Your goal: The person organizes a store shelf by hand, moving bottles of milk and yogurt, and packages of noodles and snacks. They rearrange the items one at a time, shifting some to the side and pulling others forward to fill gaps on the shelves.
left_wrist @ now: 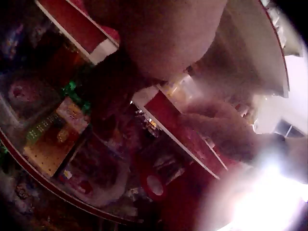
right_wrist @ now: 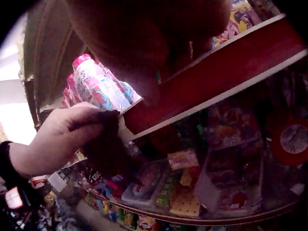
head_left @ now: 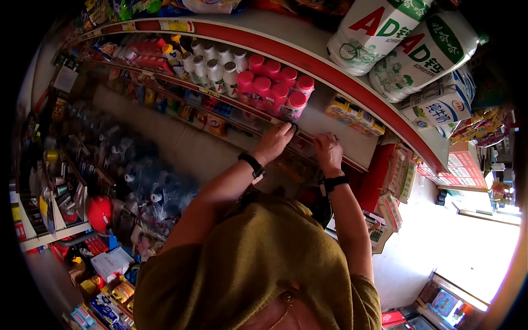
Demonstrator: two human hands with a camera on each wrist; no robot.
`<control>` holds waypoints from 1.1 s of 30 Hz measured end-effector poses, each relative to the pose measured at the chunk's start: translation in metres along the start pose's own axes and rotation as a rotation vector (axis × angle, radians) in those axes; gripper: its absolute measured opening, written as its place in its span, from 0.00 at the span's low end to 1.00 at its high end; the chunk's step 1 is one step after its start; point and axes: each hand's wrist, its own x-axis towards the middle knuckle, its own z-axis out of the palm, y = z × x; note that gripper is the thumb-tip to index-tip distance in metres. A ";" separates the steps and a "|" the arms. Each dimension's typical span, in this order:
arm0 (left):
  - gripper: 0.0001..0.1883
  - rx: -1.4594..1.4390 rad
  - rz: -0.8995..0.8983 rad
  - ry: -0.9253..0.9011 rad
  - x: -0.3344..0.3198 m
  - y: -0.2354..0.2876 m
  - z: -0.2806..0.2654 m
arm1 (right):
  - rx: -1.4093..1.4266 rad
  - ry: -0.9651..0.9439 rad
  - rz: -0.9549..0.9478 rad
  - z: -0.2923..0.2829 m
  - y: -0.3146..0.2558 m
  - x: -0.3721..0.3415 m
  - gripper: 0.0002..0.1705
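My left hand [head_left: 273,142] is at the front edge of a shelf, just below a group of pink-wrapped bottles [head_left: 278,93]. In the right wrist view its fingers are bent around a dark cloth [right_wrist: 108,144], which hangs over the shelf's red front strip [right_wrist: 216,79]. Farther right along the same edge is my right hand [head_left: 328,151], fingers bent at the strip. The right wrist view has that hand large and dark at the top; I cannot tell whether it grips anything.
White-capped bottles [head_left: 214,74] stand left of the pink ones. Yellow cartons [head_left: 355,114] lie farther right on the shelf. Overhead, a red-edged shelf [head_left: 330,66] carries large AD bottles [head_left: 374,33]. Packaged goods [right_wrist: 231,168] fill the shelf below; clear plastic jugs [head_left: 148,176] stand at left.
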 end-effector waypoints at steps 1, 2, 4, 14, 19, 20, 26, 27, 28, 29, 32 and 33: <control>0.15 -0.030 -0.036 -0.033 0.000 0.000 -0.001 | -0.001 -0.006 -0.005 -0.001 0.001 -0.002 0.04; 0.16 -0.072 0.000 -0.006 -0.004 -0.009 -0.005 | 0.002 0.001 -0.017 -0.002 0.001 -0.002 0.04; 0.17 0.014 -0.002 -0.010 -0.012 -0.017 -0.009 | 0.006 0.018 -0.026 -0.002 0.002 0.002 0.03; 0.23 -0.022 -0.001 -0.054 -0.009 -0.011 -0.002 | -0.004 -0.009 -0.002 0.000 0.001 0.000 0.03; 0.20 0.016 0.010 -0.108 0.005 0.014 0.009 | 0.006 0.006 -0.011 0.002 0.006 -0.001 0.03; 0.21 0.022 -0.003 -0.164 0.009 0.022 0.010 | 0.016 0.004 -0.002 0.002 0.006 -0.001 0.03; 0.22 -0.041 -0.013 -0.064 -0.004 -0.005 0.000 | 0.054 0.000 0.019 0.002 0.005 -0.001 0.03; 0.22 -0.019 -0.013 -0.067 -0.004 -0.007 -0.002 | 0.086 -0.009 0.044 0.003 0.005 -0.002 0.03; 0.22 -0.022 -0.004 -0.073 -0.001 -0.004 0.003 | 0.085 -0.004 0.054 0.003 0.005 -0.002 0.03; 0.22 -0.007 -0.024 -0.138 0.002 0.004 0.009 | 0.049 0.008 0.031 0.000 0.004 -0.002 0.03; 0.18 0.005 0.062 -0.078 0.008 0.021 0.020 | 0.023 0.018 0.002 0.001 0.003 0.000 0.03; 0.18 0.005 0.086 -0.073 0.009 0.024 0.018 | 0.030 0.016 -0.002 0.001 0.004 0.000 0.04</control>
